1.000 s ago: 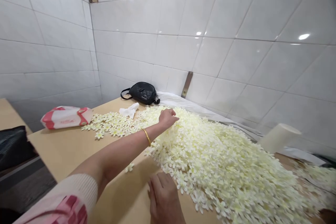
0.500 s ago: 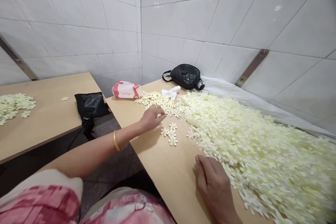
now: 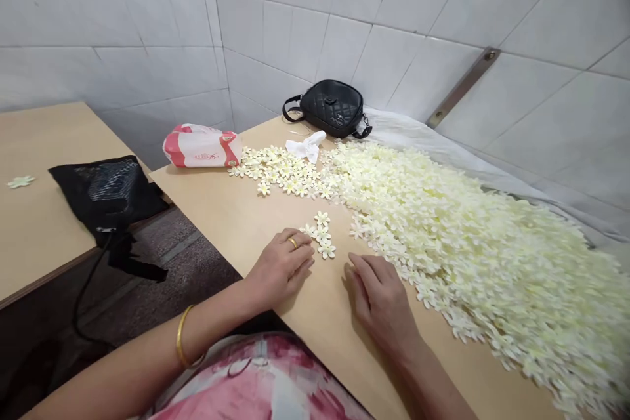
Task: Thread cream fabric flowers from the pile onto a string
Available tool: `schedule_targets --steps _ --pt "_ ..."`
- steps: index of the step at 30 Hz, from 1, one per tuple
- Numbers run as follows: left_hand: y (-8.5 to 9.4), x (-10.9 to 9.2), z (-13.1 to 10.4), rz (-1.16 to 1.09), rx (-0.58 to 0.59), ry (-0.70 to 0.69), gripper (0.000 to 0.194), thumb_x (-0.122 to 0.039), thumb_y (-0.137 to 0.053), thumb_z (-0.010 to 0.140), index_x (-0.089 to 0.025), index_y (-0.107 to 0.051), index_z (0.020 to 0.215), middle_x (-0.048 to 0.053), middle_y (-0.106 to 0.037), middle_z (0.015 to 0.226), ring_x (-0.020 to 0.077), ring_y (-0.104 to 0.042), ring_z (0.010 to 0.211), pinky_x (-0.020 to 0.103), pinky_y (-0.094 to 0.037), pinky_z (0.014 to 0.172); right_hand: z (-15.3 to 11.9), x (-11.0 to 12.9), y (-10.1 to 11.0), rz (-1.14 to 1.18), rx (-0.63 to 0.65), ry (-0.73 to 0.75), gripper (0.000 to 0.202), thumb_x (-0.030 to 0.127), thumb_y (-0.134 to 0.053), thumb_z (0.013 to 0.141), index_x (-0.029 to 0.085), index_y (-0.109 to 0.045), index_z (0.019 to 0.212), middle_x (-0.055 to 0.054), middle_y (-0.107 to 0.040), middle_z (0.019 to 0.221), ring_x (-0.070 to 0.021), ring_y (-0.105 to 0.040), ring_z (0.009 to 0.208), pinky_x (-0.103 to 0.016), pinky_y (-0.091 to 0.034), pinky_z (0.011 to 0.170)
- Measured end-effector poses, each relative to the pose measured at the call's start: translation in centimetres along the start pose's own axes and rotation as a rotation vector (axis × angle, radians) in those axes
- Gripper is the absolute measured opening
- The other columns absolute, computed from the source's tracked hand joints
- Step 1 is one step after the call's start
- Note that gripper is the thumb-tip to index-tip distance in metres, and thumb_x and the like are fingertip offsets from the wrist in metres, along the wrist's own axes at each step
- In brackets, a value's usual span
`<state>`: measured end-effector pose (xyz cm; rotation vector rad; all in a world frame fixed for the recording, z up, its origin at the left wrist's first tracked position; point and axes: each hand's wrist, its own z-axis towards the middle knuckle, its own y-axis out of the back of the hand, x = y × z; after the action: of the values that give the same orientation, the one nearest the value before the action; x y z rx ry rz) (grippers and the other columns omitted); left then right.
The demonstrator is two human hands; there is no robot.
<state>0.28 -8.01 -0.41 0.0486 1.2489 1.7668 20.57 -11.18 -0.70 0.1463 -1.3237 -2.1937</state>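
Note:
My left hand [image 3: 283, 266], with a gold ring and a bangle, rests palm down on the tabletop [image 3: 315, 341]. Its bent fingertips are right beside a small group of pale yellow-white artificial flower petals [image 3: 322, 234]; the underside of the hand is hidden. Across from it, my right hand [image 3: 382, 298] lies near the edge of a large heap of the same flower petals [image 3: 472, 243]. Its index finger and thumb point left with a slight gap between their tips. I see nothing held in either hand.
Farther back are a smaller spread of flower pieces [image 3: 285, 170], a pink and white tissue pack [image 3: 201, 146], a crumpled tissue [image 3: 306, 146] and a black handbag [image 3: 332, 107]. A black pouch [image 3: 105, 190] lies on another table at left. Tiled walls bound the corner.
My left hand has come back from the far spread to beside the small flower group. My right hand now sits closer to that group. The view has shifted down and right.

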Motion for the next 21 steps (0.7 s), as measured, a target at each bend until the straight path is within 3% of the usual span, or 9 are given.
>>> schedule_targets --steps 4,7,11,15,21 --pt "0.1 -0.3 -0.6 -0.049 0.039 0.0 0.016 -0.015 -0.042 0.081 -0.016 -0.058 0.083 0.009 -0.058 0.094 0.0187 -0.048 0.094 0.037 -0.041 0.084 1.3 0.8 -1.0 -0.052 0.157 -0.028 0.036 0.022 -0.043 0.083 0.014 -0.044 0.118 -0.012 -0.052 0.103 -0.0232 -0.045 0.094 -0.038 -0.039 0.077" --pt "0.7 -0.2 -1.0 -0.06 0.035 0.007 0.016 -0.015 -0.042 0.082 -0.015 -0.058 0.086 0.009 -0.058 0.093 0.0193 -0.049 0.094 0.037 -0.042 0.083 1.0 1.2 -0.8 -0.108 0.217 -0.055 0.034 0.023 -0.043 0.083 0.018 -0.047 0.116 -0.011 -0.049 0.111 -0.0252 -0.041 0.1 -0.041 -0.036 0.082" --pt "1.2 0.0 -1.6 -0.099 0.02 -0.006 0.016 -0.013 -0.043 0.081 -0.015 -0.058 0.088 0.009 -0.059 0.087 0.0184 -0.05 0.09 0.035 -0.043 0.08 -1.4 1.5 0.5 -0.121 0.187 -0.131 0.028 0.02 -0.043 0.082 0.018 -0.052 0.109 -0.011 -0.05 0.109 -0.0246 -0.041 0.101 -0.042 -0.035 0.084" --pt "1.0 -0.5 -1.7 -0.158 0.066 -0.106 0.017 -0.012 -0.044 0.08 -0.015 -0.058 0.09 0.007 -0.061 0.084 0.0171 -0.051 0.087 0.035 -0.043 0.081 -4.4 2.1 2.2 -0.089 0.135 -0.255 0.03 0.014 -0.04 0.082 0.018 -0.051 0.11 -0.011 -0.051 0.107 -0.0236 -0.043 0.101 -0.042 -0.036 0.085" --pt "-0.2 -2.5 0.0 -0.114 0.249 -0.329 0.027 -0.014 -0.041 0.081 -0.016 -0.054 0.106 0.009 -0.057 0.112 0.0201 -0.047 0.102 0.036 -0.042 0.087 -5.4 2.5 3.5 -0.024 0.023 -0.395 0.031 0.012 -0.038 0.083 0.019 -0.049 0.112 -0.01 -0.053 0.103 -0.0221 -0.045 0.098 -0.041 -0.038 0.085"
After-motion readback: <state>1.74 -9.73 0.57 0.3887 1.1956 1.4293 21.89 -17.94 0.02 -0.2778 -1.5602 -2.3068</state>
